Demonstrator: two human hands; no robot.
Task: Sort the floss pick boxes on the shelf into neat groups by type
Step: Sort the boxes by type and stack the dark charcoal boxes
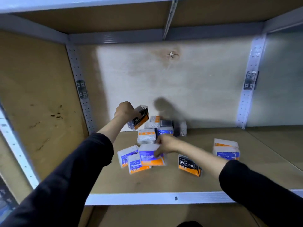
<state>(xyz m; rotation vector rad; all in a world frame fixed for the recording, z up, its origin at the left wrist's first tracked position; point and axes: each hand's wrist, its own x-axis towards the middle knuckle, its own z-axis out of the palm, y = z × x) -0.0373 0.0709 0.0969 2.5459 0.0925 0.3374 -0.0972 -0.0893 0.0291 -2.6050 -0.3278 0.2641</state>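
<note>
Left hand (125, 110) grips a Charcoal box (139, 119), lifted and tilted, near the back edge of the shelf (164, 182), left of centre. Right hand (166, 143) pinches a Smooth box (150, 155) at the Smooth pair (136, 164) toward the front edge; blur hides whether they touch. Its group lies directly below, so only a short set-down seems needed. The lone Charcoal (188, 164) stands front, right of centre: right and forward of the left hand, with the right forearm and unsorted pile (157, 128) between. Round stack (227, 153) sits well apart, rightward. Likely risk: crossed arms.
</note>
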